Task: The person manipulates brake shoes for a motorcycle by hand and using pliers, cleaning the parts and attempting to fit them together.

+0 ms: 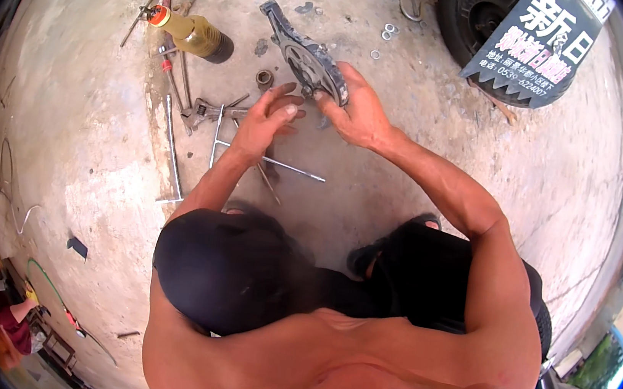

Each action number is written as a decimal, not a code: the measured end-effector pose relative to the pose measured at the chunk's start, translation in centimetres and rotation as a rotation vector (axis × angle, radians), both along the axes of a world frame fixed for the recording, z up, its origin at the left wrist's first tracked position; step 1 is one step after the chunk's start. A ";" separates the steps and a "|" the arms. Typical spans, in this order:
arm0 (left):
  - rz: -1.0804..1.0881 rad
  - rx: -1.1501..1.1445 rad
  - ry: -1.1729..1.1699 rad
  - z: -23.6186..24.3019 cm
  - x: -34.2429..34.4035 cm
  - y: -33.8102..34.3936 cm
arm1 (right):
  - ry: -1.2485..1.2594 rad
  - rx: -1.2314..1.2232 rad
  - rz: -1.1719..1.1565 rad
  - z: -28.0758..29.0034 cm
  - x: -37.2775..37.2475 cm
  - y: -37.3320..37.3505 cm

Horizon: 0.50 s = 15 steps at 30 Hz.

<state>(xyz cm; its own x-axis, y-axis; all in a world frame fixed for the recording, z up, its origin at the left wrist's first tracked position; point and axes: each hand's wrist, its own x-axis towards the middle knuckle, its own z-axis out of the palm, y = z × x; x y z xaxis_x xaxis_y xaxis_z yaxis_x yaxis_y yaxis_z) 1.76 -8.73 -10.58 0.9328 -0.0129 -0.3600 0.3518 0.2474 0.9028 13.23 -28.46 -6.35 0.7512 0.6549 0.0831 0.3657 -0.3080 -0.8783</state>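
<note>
My right hand (357, 111) grips the near end of a dirty, dark metal part (304, 55) and holds it above the floor. The part has a rounded, wheel-like body with openings and a long arm that points away to the left. Close by on the left, my left hand (270, 117) is open, its fingers apart and slightly bent toward the part's lower edge; I see nothing held in it. A small round metal socket (265, 78) lies on the floor just beyond that hand.
On the left stands a bottle of yellowish liquid (197, 37). An adjustable wrench (202, 110), a T-handle wrench (291, 168) and several rods lie near my left forearm. Washers (388, 31) lie at the back. A tyre (474, 17) with a printed mudflap (534, 47) stands far right. Another person (8, 325) is lower left.
</note>
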 end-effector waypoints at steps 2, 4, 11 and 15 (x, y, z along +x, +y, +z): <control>-0.058 -0.418 -0.018 2.6 -0.1 1.0 | -0.293 -0.046 0.143 0.8 -0.7 -0.1; -0.027 -0.577 -0.085 3.3 -0.7 1.0 | -0.437 -0.078 0.182 0.8 -1.2 0.0; 0.182 -0.634 -0.045 1.9 -2.0 2.0 | -0.543 -0.090 0.374 3.4 -1.2 0.5; 0.309 -0.784 0.006 1.4 -1.9 3.0 | -0.428 0.109 0.230 3.7 1.5 -0.6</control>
<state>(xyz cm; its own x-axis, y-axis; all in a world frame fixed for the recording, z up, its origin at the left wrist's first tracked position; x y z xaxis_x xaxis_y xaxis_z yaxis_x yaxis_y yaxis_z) -0.18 -5.69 -9.19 0.9334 -0.0054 -0.3587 0.1696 0.8878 0.4279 14.73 -29.05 -2.68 0.4714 0.7702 0.4296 0.7484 -0.0916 -0.6568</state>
